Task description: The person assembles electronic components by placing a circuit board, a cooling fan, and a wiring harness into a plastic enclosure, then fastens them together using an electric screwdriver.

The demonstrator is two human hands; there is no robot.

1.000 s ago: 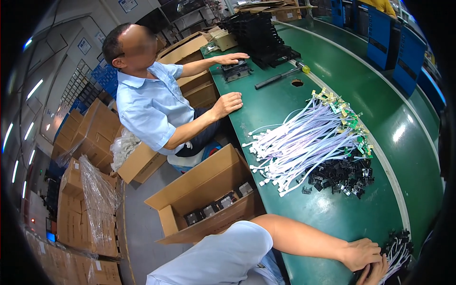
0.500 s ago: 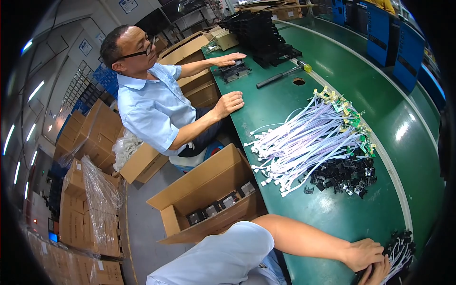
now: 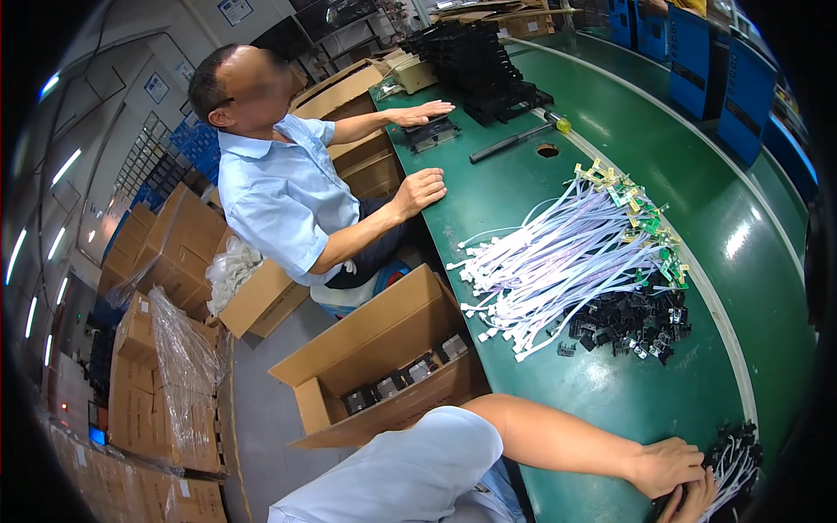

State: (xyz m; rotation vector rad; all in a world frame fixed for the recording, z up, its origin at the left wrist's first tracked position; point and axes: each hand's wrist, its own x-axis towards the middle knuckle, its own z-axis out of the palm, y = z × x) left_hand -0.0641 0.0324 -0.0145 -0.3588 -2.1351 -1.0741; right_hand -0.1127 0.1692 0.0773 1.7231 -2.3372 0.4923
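White cables (image 3: pixel 731 466) (black-tipped) pinched by left hand (image 3: pixel 670 466); right hand (image 3: pixel 693 501) cannot tell; brown carton (image 3: pixel 384 362) beside.

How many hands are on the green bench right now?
4. The co-worker's two: one flat at the bench edge, one on a black part. The wearer's left hand and right hand at the bottom right, on a cable bundle.

My right hand (image 3: pixel 693 499) is mostly cut off by the bottom edge, so can't tell how my grip sits on the small cable bundle (image 3: pixel 732 458) there.
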